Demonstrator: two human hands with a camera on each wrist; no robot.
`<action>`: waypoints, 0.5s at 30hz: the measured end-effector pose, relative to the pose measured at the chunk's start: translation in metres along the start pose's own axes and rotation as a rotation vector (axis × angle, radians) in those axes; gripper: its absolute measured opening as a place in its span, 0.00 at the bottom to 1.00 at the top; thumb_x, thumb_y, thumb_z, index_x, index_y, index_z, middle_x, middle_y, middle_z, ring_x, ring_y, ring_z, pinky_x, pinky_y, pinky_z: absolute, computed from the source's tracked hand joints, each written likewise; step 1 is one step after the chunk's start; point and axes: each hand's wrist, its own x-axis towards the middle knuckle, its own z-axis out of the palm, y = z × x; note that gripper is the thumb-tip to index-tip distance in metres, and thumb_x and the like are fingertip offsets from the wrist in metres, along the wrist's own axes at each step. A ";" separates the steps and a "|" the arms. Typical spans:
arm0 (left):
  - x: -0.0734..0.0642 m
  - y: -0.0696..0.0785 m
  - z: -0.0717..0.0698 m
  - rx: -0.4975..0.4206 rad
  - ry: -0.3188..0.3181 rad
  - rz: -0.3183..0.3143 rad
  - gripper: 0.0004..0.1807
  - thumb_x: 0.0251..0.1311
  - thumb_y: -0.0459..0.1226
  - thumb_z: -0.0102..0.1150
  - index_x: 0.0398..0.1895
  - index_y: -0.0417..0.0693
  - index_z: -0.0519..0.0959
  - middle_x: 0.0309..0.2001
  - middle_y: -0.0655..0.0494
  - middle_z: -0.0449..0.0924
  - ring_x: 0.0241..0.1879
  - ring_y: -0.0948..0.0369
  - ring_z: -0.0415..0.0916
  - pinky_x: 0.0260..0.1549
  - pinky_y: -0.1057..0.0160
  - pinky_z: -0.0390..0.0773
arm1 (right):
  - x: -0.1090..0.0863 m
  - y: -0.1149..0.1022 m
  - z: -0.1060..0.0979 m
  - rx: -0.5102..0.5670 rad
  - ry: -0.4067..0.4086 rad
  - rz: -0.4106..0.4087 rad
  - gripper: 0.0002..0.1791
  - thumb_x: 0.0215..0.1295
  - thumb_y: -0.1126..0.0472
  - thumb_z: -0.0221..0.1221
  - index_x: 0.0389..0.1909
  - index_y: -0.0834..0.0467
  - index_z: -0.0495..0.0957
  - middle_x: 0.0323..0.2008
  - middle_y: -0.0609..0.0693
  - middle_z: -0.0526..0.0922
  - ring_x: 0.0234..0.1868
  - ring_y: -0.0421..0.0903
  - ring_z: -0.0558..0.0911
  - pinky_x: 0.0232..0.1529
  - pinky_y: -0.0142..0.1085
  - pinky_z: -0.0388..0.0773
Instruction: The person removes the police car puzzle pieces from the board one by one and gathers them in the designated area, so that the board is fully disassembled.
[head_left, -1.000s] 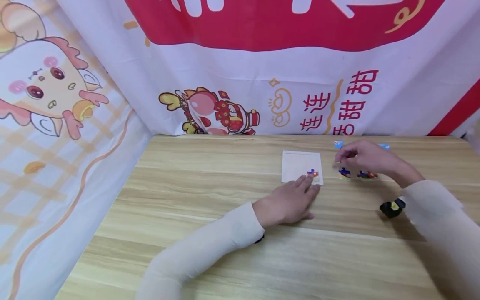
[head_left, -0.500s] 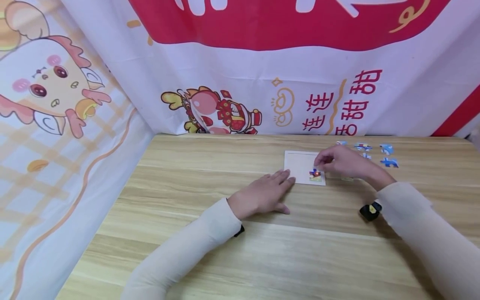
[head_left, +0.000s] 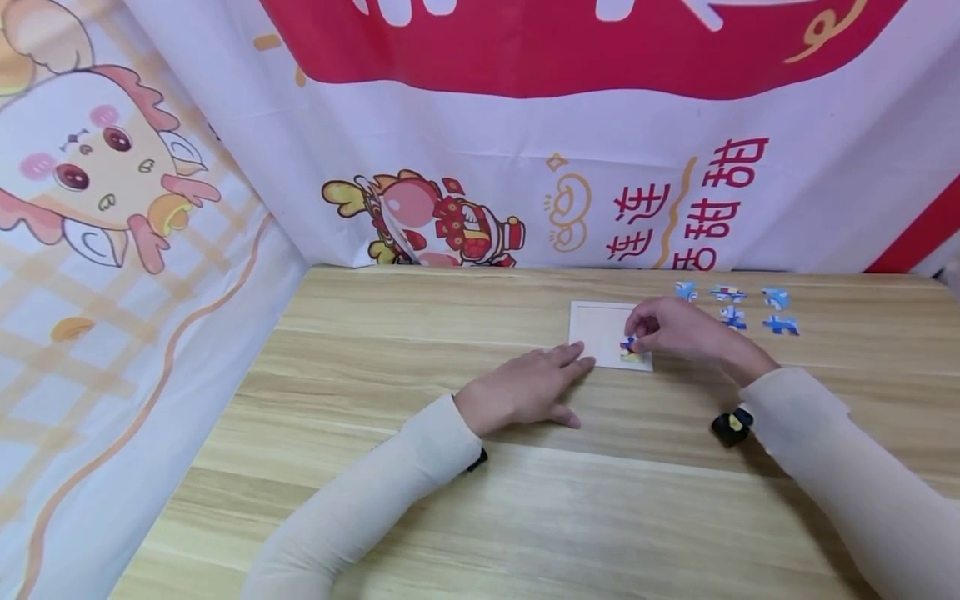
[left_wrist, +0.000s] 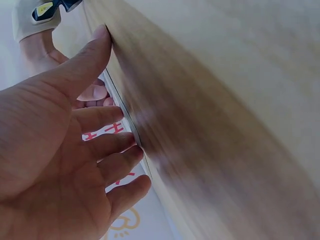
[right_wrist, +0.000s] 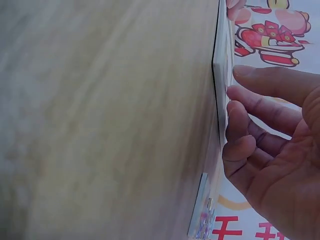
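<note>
A square white puzzle tray (head_left: pixel 597 329) lies on the table, with a colourful puzzle piece (head_left: pixel 630 357) in its near right corner. My left hand (head_left: pixel 525 387) rests with straight fingertips on the tray's near left edge; in the left wrist view, the fingers of the left hand (left_wrist: pixel 75 135) lie along the rim. Over the tray's right side, my right hand (head_left: pixel 678 329) bends its fingers down at the corner, thumb and forefinger pinching a puzzle piece mostly hidden by the fingertips. The right wrist view shows the right hand (right_wrist: pixel 275 130) with its fingertips at the tray edge (right_wrist: pixel 221 85).
Several loose blue and white puzzle pieces (head_left: pixel 782 325) lie at the right of the tray, towards the back. The wooden table (head_left: pixel 420 333) meets a printed cloth (head_left: pixel 480 125) behind it. A second printed cloth (head_left: pixel 112 292) hangs on the left.
My right hand has moved left from the loose pieces to the tray, then slightly down at its corner. My left hand has slid left along the near edge, uncovering the corner piece.
</note>
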 end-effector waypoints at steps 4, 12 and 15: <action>0.000 0.000 0.000 0.016 0.004 -0.001 0.48 0.69 0.58 0.62 0.85 0.52 0.55 0.86 0.49 0.47 0.85 0.56 0.48 0.81 0.56 0.57 | 0.001 0.002 0.000 0.005 -0.010 0.008 0.04 0.67 0.65 0.69 0.41 0.60 0.85 0.36 0.52 0.84 0.39 0.47 0.76 0.42 0.39 0.74; 0.001 0.001 0.001 0.038 0.002 0.008 0.48 0.70 0.58 0.62 0.85 0.51 0.54 0.86 0.49 0.47 0.85 0.56 0.48 0.81 0.57 0.58 | 0.000 0.004 0.000 0.027 -0.031 0.032 0.05 0.67 0.67 0.68 0.41 0.60 0.83 0.37 0.53 0.82 0.40 0.48 0.76 0.42 0.39 0.74; 0.001 0.002 0.001 0.048 0.001 0.002 0.48 0.70 0.58 0.62 0.85 0.51 0.54 0.86 0.49 0.47 0.85 0.56 0.48 0.81 0.57 0.58 | 0.000 0.002 0.001 0.025 -0.028 0.038 0.05 0.67 0.68 0.67 0.41 0.59 0.83 0.39 0.53 0.82 0.41 0.48 0.76 0.43 0.39 0.75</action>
